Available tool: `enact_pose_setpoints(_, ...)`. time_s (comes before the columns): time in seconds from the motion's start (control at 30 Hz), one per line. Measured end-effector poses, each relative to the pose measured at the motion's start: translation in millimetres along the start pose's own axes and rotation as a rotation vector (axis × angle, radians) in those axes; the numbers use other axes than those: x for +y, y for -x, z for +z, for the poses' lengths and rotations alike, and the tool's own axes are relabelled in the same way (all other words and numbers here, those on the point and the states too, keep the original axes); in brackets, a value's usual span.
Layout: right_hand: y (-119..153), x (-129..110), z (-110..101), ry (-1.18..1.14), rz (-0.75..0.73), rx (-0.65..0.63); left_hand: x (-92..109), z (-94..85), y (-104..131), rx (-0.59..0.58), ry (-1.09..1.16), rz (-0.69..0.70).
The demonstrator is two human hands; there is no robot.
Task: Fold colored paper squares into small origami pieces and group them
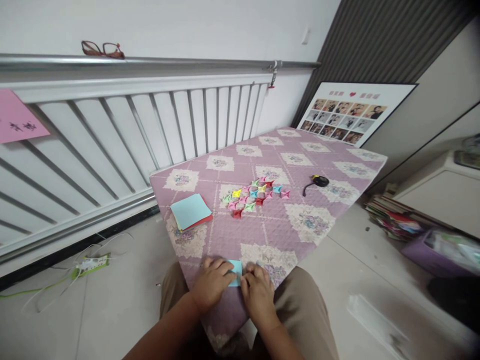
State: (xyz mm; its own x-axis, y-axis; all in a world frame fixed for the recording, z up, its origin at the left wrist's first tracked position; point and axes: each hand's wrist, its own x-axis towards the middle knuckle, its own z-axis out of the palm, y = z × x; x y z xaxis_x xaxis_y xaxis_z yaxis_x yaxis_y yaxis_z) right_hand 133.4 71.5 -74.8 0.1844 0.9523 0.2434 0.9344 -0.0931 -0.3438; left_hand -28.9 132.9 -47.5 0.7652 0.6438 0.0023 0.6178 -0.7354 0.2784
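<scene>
Blue paper piece [235,273], one, flat at the table's near end; visible strip's long axis runs near to far, full outline hidden. Left hand [214,280]: open, fingers laid over its left side. Right hand [258,289]: fingers bent at its right edge; pinch cannot be told. Beyond: paper stack [190,212], left; folded paper stars [250,206], centre; black tape measure [320,181], right.

Handwritten in black characters [23,127] on pink paper [18,112] at far left, too unclear to read. Printed along the top of the photo poster [393,93] in reddish lettering [369,95], also illegible, with a red heart [352,94] between.
</scene>
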Motion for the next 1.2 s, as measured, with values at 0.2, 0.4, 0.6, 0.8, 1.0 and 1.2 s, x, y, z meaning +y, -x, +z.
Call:
enact_pose_setpoints(0.2, 5.8, -1.1, -1.1, 0.075, -0.038, 0.023, 2.0, -2.4, 3.1, 0.007, 0.044, -0.037)
enact_pose_setpoints(0.4, 7.5, -0.4, -8.6, 0.043, -0.071, 0.041, 0.9, -0.7, 3.7, 0.036, 0.048, -0.012)
enact_pose_setpoints(0.6, 29.3, -0.9, -0.6, -0.011, -0.375, 0.051, -2.3, 3.4, 2.7, 0.039, 0.086, -0.01)
enact_pose_setpoints(0.8, 38.4, 4.7, 5.6, 0.028, -0.404, 0.011, -6.1, 4.1, 2.6, 0.015, 0.139, -0.044)
enact_pose_setpoints(1.0, 35.9, 5.5, 1.5, 0.037, -0.401, -0.037, -9.5, 4.6, 1.8, -0.007, 0.137, -0.063)
enact_pose_setpoints(1.2, 35.7, 10.9, -1.0, 0.003, -0.404, -0.069, -14.8, -2.4, -0.1, -0.058, 0.141, -0.043)
